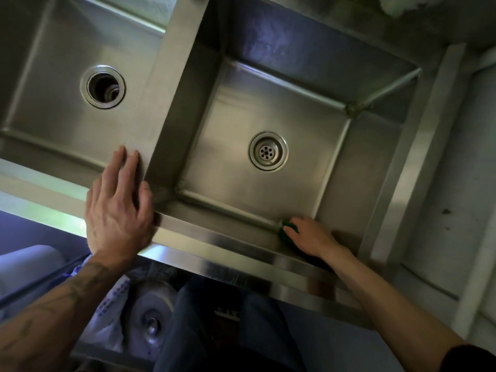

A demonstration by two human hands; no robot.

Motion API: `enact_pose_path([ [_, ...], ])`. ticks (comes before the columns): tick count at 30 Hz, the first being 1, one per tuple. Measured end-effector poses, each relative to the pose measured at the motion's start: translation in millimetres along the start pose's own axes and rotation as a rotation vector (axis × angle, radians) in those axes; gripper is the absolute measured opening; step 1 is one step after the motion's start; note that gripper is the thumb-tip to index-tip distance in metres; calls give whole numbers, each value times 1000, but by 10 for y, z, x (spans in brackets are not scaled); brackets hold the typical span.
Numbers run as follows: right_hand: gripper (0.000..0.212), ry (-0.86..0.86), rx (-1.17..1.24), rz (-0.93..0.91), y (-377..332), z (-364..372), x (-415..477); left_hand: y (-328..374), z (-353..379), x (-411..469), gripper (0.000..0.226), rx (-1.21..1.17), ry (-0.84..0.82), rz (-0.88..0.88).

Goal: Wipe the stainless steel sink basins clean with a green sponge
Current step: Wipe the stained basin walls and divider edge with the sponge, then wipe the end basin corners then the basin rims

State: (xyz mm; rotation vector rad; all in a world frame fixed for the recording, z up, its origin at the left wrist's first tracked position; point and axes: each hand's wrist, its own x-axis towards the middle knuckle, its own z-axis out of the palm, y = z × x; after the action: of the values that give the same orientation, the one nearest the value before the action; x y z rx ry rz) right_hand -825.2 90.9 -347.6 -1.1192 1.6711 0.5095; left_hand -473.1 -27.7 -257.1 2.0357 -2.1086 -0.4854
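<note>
Green sponge at floor seam, near wall of right basin; left basin dull steel.

My left hand lies flat, fingers straight, at the right basin's near-left corner; my right hand, arm extended, holds the green sponge against that basin's near wall.

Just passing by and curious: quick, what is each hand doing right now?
Left hand: open, fingers flat on the sink rim.
Right hand: holding the green sponge, fingers curled over it.
</note>
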Motion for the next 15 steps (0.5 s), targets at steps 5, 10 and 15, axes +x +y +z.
enact_pose_path([
  [5,41,64,39,-49,-419,-40,-219,24,1,-10,57,-7,10,11],
  [10,35,75,218,-303,-1272,-287,-508,18,10,-29,56,-18,34,23],
  [15,33,72,249,-247,-1048,-312,-618,36,-26,-12,59,-30,-40,6],
])
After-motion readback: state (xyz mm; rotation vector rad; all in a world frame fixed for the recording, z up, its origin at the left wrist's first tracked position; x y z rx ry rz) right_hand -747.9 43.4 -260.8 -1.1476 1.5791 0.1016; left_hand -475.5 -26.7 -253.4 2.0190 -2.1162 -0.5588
